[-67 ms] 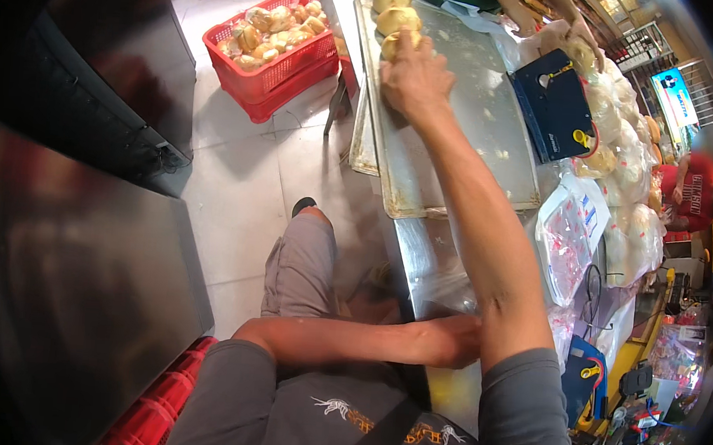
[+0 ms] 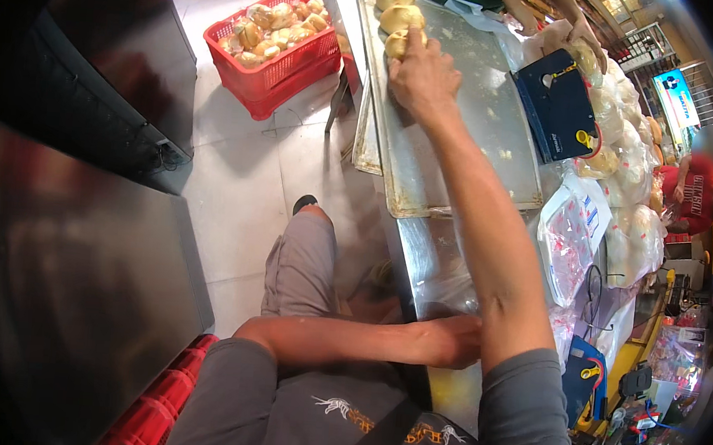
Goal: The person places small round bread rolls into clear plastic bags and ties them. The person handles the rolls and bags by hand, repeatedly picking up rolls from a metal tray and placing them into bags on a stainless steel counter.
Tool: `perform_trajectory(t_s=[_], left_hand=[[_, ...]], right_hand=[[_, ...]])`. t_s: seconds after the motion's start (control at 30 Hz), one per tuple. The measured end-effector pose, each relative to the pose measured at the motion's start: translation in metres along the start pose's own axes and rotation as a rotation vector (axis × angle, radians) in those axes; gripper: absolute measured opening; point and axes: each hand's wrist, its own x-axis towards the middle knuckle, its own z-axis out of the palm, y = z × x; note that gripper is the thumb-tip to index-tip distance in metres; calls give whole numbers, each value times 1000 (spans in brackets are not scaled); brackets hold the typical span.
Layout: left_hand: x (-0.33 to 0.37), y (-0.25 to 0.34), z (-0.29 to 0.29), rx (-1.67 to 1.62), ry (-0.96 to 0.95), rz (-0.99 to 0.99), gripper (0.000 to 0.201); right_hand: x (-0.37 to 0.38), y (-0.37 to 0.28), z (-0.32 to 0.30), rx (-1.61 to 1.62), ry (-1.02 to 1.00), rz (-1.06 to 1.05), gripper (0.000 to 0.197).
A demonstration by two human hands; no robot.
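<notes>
Three round pale-yellow buns [image 2: 402, 17] sit in a row at the far left corner of a large metal baking tray [image 2: 492, 178]. My right hand [image 2: 426, 77] reaches over the tray to the nearest bun [image 2: 397, 45], its outstretched fingers against or just beside it; the fingertips partly cover that bun. No grip around it is visible. My left forearm crosses in front of my body, and my left hand [image 2: 454, 342] is tucked against my right elbow. Its fingers are hidden behind the right arm.
Red crates [image 2: 267, 84] of bagged buns stand on the tiled floor at the left. Right of the tray are a dark blue box [image 2: 553, 104], bagged bread [image 2: 625, 159] and a plastic packet [image 2: 566, 237]. Another person's hands [image 2: 586, 38] handle bags at the far side. Dark cabinets [image 2: 98, 246] line my left.
My right hand has drawn back slightly and to the right, uncovering a little more of the nearest bun. The left hand stays tucked at the elbow.
</notes>
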Motion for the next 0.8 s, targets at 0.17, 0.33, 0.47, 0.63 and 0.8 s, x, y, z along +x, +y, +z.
perform_trajectory(t_s=[0.17,0.33,0.47,0.63,0.8], left_hand=[[-5,1,-12,-21,107,43,36],[16,28,-73,-214,-241,-230,52],[30,38,-90,-168,-222,-215,63],[26,32,-78,-149,-172,-214,67],[26,26,-69,-72,-16,-130,70]], right_hand=[[26,27,-2,54,-9,-89,60],[53,58,-51,372,-466,-53,63],[23,89,-88,261,-691,-29,68],[-53,129,-107,-57,-389,-240,64],[-194,195,-165,672,19,92,65]])
